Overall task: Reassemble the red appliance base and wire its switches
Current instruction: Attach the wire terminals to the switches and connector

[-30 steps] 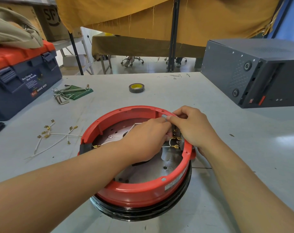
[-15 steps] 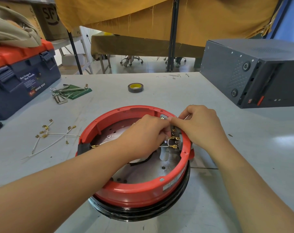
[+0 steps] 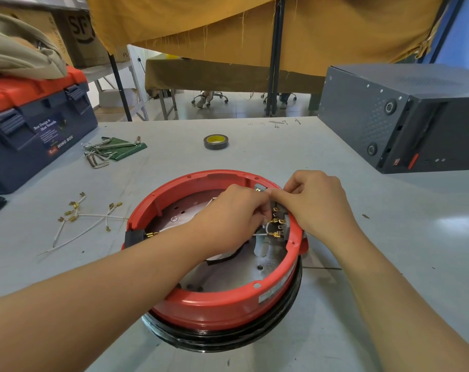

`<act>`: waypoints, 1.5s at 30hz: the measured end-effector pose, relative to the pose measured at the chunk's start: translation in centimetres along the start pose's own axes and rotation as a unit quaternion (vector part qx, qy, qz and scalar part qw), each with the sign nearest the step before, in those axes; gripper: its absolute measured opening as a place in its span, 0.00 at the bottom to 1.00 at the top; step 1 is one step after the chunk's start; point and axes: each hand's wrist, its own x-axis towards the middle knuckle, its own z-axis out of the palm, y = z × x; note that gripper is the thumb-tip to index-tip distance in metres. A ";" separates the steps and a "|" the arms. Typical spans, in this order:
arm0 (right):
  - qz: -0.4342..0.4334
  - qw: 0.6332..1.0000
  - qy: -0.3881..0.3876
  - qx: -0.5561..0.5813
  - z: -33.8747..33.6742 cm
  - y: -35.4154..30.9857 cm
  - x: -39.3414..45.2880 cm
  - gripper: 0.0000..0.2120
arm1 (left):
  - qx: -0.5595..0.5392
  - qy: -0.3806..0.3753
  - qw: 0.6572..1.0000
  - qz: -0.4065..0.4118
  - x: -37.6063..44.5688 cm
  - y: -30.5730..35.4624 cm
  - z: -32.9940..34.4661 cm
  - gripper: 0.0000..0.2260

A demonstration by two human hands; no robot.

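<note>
At the right inner wall of the red appliance base [image 3: 217, 304], both hands remain where they were a second ago, barely shifted. The left hand [image 3: 230, 213] has its fingers curled around a white wire [image 3: 261, 233] by the brass switch terminals [image 3: 277, 226]; the right hand [image 3: 316, 202] pinches something at the rim, though what it pinches is hidden. Inside the base lie a perforated metal plate [image 3: 228, 275] and black sleeving. It sits upside down on the table [image 3: 389, 264], near the front edge. Loose wires [image 3: 85, 216] lie to its left.
</note>
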 end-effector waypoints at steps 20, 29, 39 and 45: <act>0.017 0.991 -0.128 0.030 -1.0 0.2 0.2 0.12 | -0.043 0.016 0.999 -0.014 -0.2 0.8 -0.9 0.06; 0.030 0.989 -0.087 0.119 0.1 0.1 0.2 0.12 | -0.056 -0.049 0.995 -0.060 -0.3 1.4 -1.6 0.02; 0.038 0.987 -0.082 0.134 0.5 0.5 0.4 0.12 | -0.037 -0.064 0.996 -0.057 -0.5 0.7 -1.4 0.03; 0.037 0.986 -0.084 0.141 0.6 0.6 0.4 0.11 | -0.038 -0.049 0.997 -0.051 -0.7 0.6 -1.1 0.03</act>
